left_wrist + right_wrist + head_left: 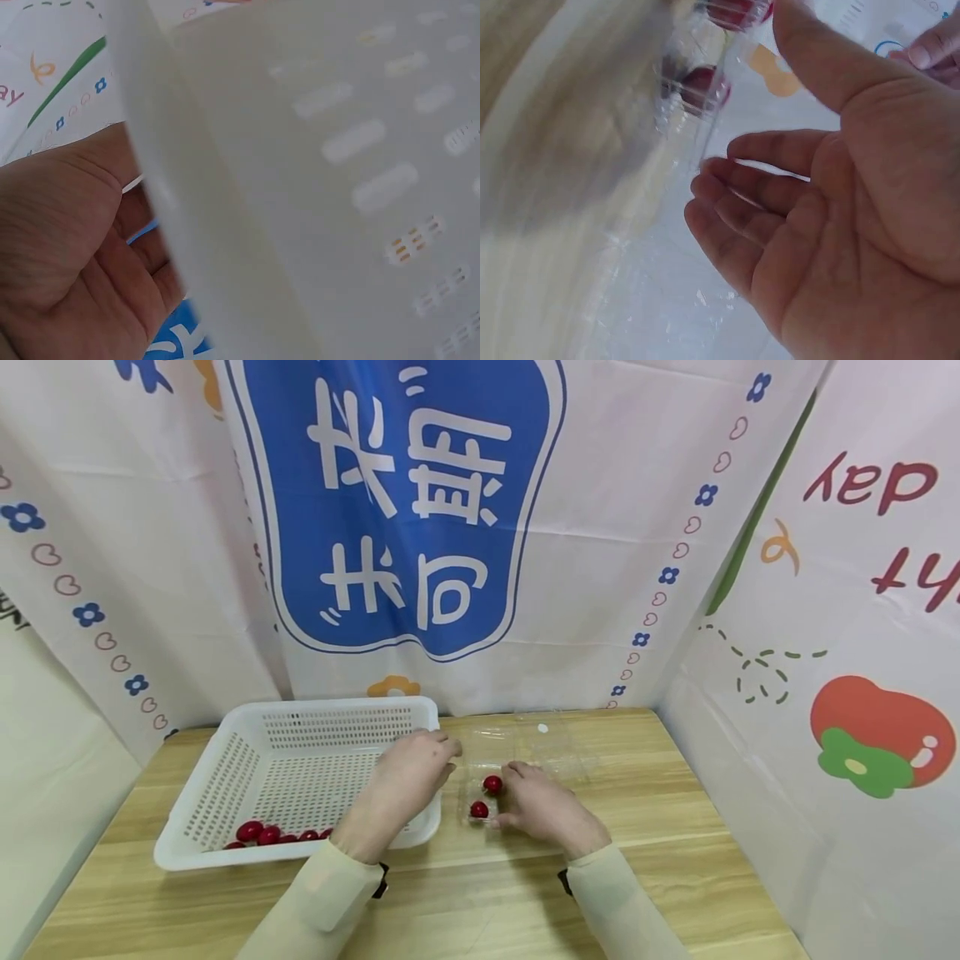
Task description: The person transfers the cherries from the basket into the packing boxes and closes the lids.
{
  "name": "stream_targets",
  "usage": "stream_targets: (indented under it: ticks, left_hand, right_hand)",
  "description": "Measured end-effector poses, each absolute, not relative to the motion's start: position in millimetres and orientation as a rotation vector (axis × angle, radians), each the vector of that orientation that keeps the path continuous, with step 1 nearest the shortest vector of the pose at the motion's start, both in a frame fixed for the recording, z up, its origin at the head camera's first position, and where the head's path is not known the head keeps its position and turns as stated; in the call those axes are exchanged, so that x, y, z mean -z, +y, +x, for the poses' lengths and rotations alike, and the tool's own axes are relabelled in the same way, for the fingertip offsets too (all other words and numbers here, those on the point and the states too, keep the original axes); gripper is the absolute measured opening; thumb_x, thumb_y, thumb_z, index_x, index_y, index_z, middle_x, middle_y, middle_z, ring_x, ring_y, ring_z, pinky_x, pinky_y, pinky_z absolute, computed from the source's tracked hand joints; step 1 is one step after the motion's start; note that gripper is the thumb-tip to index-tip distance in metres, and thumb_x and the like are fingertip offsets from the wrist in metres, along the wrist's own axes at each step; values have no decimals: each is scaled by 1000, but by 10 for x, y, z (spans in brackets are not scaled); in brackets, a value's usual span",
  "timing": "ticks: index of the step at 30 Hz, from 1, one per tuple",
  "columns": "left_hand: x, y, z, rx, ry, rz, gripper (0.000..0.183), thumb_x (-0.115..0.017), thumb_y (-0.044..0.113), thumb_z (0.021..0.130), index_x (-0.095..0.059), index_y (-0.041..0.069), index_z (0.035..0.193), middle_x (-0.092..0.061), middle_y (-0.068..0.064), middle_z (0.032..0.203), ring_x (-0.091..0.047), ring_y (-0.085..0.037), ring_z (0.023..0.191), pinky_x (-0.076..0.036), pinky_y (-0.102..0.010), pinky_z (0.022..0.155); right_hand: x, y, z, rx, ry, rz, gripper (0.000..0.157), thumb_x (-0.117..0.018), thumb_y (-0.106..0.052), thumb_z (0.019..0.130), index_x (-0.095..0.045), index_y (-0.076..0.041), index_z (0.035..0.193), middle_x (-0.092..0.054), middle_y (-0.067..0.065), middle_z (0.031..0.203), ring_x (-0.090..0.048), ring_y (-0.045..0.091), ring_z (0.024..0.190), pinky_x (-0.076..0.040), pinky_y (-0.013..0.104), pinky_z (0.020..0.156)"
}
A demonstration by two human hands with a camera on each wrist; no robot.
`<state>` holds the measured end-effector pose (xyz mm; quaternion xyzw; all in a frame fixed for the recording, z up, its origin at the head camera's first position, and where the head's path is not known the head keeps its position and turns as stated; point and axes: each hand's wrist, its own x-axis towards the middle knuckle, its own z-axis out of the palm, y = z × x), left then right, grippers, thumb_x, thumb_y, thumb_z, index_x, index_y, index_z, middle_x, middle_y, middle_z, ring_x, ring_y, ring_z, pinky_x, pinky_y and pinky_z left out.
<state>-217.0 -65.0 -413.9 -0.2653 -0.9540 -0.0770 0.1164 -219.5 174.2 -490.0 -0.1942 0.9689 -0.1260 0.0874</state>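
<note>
A clear plastic clamshell box lies with its lid folded back to the right of the basket. Inside it are two round, glossy, dark-red fruits, whose exact kind I cannot tell. My right hand is at the box's right side, thumb and fingers spread around that edge; the right wrist view shows its palm bare and the fingers gently bent. Over the right rim of the white basket hovers my left hand, fingers loosely bent towards the box. The basket wall hides part of them in the left wrist view.
Several more red fruits lie along the basket's near side, partly covered by its front wall. The wooden table meets a printed cloth at the back, and another cloth hangs on the right.
</note>
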Motion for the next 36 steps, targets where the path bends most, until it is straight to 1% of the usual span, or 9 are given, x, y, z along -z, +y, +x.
stream_targets:
  ticks: [4,7,11,14,20,24,27,30,36]
  left_hand:
    - [4130,-727,-2165,229,-2769,-779,17,-80,19,94,-77,18,111,-79,1,107,-75,-22,96,-65,-39,88]
    - [4117,-784,-2155,236,-2764,-773,18,-80,19,94,-77,18,112,-78,0,105,-75,-22,95,-65,-40,87]
    - [4096,-861,-2133,253,-2766,-754,19,-80,18,94,-77,17,113,-78,0,104,-75,-23,97,-65,-41,88]
    - [4085,-917,-2122,261,-2770,-747,19,-80,17,94,-77,16,113,-78,0,104,-75,-23,99,-65,-41,90]
    - [4081,-1031,-2114,264,-2785,-733,20,-79,17,95,-76,13,114,-78,-2,104,-75,-23,97,-65,-41,89]
    - [4086,-1115,-2109,270,-2800,-714,20,-79,17,95,-76,13,114,-79,-3,106,-75,-25,101,-64,-44,92]
    - [4088,-1189,-2100,277,-2813,-702,22,-80,17,94,-77,12,116,-79,-5,110,-75,-27,104,-64,-46,94]
    - [4094,-1274,-2085,281,-2830,-698,25,-80,16,93,-76,12,118,-79,-6,113,-75,-28,107,-63,-47,97]
    - [4139,-1464,-2067,264,-2843,-693,27,-82,13,91,-76,10,117,-79,-7,111,-76,-28,103,-64,-48,92]
  right_hand:
    - [4879,1828,-2205,430,2831,-609,89,-77,-54,91,-41,-15,162,-37,13,171,-38,38,158,-34,59,130]
    - [4890,1887,-2240,436,2796,-682,84,-77,-51,92,-43,-20,162,-36,9,172,-36,34,159,-34,57,131]
    - [4929,1934,-2296,433,2780,-773,84,-78,-52,91,-44,-22,161,-36,3,173,-37,29,159,-35,52,131]
    - [4960,1941,-2323,431,2783,-796,85,-78,-53,90,-44,-21,161,-36,3,173,-38,28,159,-36,50,131]
    - [5004,1933,-2340,418,2801,-746,90,-77,-55,91,-40,-16,163,-37,8,172,-37,31,159,-34,52,131]
    - [5012,1936,-2331,424,2810,-690,94,-79,-56,89,-38,-14,163,-41,9,168,-40,30,156,-39,50,129]
    - [5011,1932,-2325,429,2815,-671,94,-80,-56,88,-40,-14,162,-46,7,163,-45,28,151,-44,47,126]
    - [5003,1924,-2316,441,2812,-648,95,-80,-57,87,-41,-14,162,-48,7,161,-47,27,149,-45,46,125]
    - [4988,1911,-2297,457,2801,-612,96,-80,-58,87,-39,-16,163,-45,8,164,-43,29,153,-43,49,127]
